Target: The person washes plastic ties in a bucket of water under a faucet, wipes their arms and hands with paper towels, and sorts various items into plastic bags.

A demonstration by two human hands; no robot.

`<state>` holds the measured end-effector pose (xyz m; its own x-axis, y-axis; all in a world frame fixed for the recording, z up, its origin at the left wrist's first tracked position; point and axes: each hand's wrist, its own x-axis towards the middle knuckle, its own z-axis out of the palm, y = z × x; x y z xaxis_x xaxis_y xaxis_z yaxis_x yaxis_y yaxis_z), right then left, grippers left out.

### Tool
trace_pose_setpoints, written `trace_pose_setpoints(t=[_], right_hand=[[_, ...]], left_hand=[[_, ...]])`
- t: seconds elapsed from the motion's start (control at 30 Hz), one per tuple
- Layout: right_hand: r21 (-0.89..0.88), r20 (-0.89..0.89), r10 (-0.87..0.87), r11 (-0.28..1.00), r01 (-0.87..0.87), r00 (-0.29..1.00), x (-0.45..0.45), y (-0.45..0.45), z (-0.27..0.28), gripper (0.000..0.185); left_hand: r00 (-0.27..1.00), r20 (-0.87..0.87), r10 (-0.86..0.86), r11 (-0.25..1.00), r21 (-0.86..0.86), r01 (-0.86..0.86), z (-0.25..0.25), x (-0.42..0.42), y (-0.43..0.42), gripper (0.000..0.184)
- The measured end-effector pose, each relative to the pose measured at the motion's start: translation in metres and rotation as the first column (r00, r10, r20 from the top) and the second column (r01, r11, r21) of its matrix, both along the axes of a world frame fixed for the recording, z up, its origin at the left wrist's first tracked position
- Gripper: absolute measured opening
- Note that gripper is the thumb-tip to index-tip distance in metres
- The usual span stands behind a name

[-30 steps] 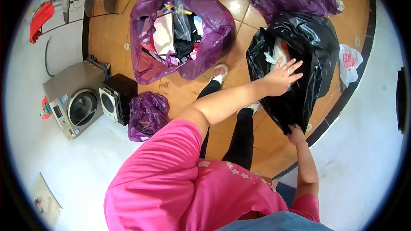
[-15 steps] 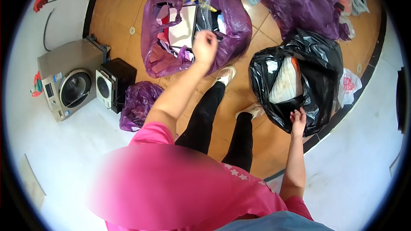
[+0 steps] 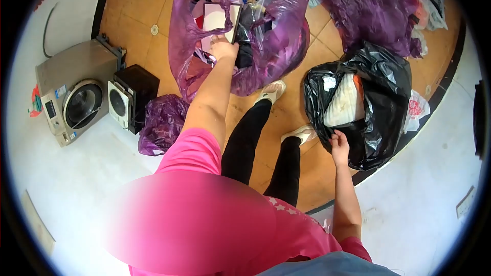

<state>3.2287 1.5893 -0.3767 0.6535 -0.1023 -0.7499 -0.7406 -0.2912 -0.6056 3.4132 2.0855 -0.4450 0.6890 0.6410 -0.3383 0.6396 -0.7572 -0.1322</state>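
My left hand point(image 3: 224, 49) is at the white flat box point(image 3: 214, 20) inside the open purple bag point(image 3: 292, 41); its fingers are partly hidden at the box's lower edge. Dark and clear plastic items lie beside the box. My right hand point(image 3: 339, 147) is closed at the near edge of the open black bag point(image 3: 384, 133), its fingertips against the plastic. A white item with an orange edge point(image 3: 345, 103) shows inside the black bag.
A washing machine point(image 3: 76, 97) and a small black-and-white appliance point(image 3: 120, 103) stand at the left, near a small purple bag point(image 3: 162, 122). Another purple bag point(image 3: 358, 7) lies at the back right. A white bag with red print point(image 3: 417, 110) is beside the black bag.
My left hand went from the black bag to the purple bag and reached the white box. My right hand moved a little left along the black bag's edge, whose mouth now shows the white item.
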Motion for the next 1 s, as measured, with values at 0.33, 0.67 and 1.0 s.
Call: trace_pose_setpoints(t=[0.33, 0.67, 1.0], right_hand=[[-0.301, 0.736, 0.587, 0.73, -0.614, 0.337, 0.155, 0.248, 0.09, 0.034], [-0.477, -0.198, 0.969, -0.23, -0.849, -0.151, 0.193, 0.282, 0.041, 0.044], [-0.421, 0.051, 0.984, 0.176, -0.89, 0.171, 0.14, 0.141, 0.09, 0.03]], left_hand=[[0.995, -0.064, -0.081, 0.987, -0.142, 0.072, -0.007, 0.005, 0.025, 0.069], [0.952, 0.305, -0.04, 0.99, -0.12, 0.08, 0.041, -0.017, 0.064, 0.032], [0.63, 0.175, 0.756, 0.175, -0.983, 0.063, 0.158, -0.081, 0.032, 0.031]])
